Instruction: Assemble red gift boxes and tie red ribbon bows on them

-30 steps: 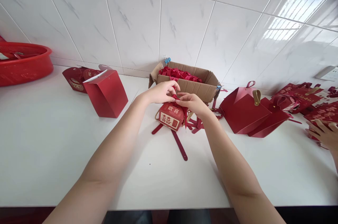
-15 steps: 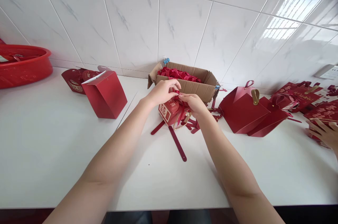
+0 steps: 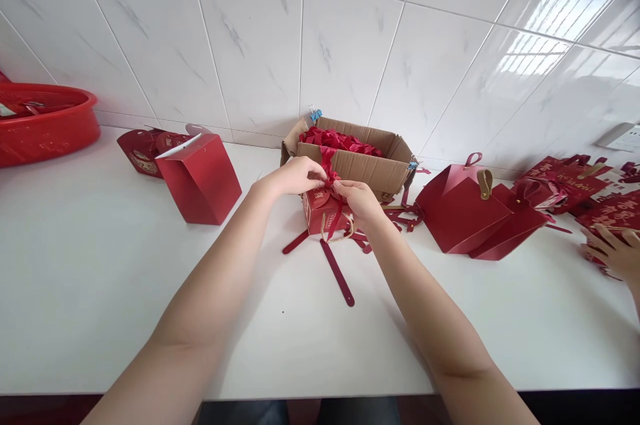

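Both the left hand (image 3: 300,175) and the right hand (image 3: 361,199) pinch red ribbon (image 3: 328,159) atop the little box (image 3: 317,217), beside the carton (image 3: 373,168). Probably tying, though fingertips (image 3: 341,185) hide some; next needs gentle pulling.

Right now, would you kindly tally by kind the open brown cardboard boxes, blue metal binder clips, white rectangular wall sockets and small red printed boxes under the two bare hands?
Open brown cardboard box: 1
Blue metal binder clips: 2
White rectangular wall socket: 1
Small red printed box under the hands: 1
Total: 5
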A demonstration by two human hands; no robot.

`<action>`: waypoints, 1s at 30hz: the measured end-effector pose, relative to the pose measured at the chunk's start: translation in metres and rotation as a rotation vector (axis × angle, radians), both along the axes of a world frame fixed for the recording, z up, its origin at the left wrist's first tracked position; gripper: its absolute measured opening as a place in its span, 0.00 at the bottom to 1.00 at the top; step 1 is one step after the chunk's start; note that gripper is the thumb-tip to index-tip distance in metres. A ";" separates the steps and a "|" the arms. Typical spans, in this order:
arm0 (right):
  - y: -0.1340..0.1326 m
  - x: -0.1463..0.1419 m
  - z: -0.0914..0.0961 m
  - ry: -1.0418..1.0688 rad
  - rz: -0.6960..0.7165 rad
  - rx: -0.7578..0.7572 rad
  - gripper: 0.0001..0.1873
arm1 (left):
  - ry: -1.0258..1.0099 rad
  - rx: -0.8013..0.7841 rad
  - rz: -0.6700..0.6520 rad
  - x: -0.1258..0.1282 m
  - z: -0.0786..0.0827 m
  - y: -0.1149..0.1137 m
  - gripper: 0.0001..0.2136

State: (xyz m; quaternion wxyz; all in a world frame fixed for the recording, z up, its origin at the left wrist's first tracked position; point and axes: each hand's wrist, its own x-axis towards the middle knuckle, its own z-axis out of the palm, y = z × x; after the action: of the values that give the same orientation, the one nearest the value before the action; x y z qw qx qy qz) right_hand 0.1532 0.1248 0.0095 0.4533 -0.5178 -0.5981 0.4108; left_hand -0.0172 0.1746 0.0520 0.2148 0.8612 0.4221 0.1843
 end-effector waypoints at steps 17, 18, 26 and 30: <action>0.024 0.019 -0.012 -0.126 -0.165 0.044 0.16 | -0.060 0.002 -0.012 -0.001 -0.014 0.011 0.09; 0.026 0.021 -0.015 -0.136 -0.146 0.082 0.17 | -0.059 -0.006 -0.012 -0.001 -0.015 0.012 0.10; 0.022 0.030 -0.011 -0.293 -0.062 0.225 0.10 | -0.068 -0.029 -0.002 0.000 -0.015 0.011 0.10; 0.006 0.044 0.013 -0.356 0.007 0.155 0.09 | -0.068 -0.064 -0.026 0.002 -0.014 0.008 0.10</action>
State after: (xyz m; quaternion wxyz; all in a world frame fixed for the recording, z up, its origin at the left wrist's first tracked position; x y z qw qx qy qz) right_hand 0.1975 0.1311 0.0228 0.3777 -0.5435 -0.7005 0.2670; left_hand -0.0148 0.1821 0.0384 0.2589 0.8526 0.4088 0.1971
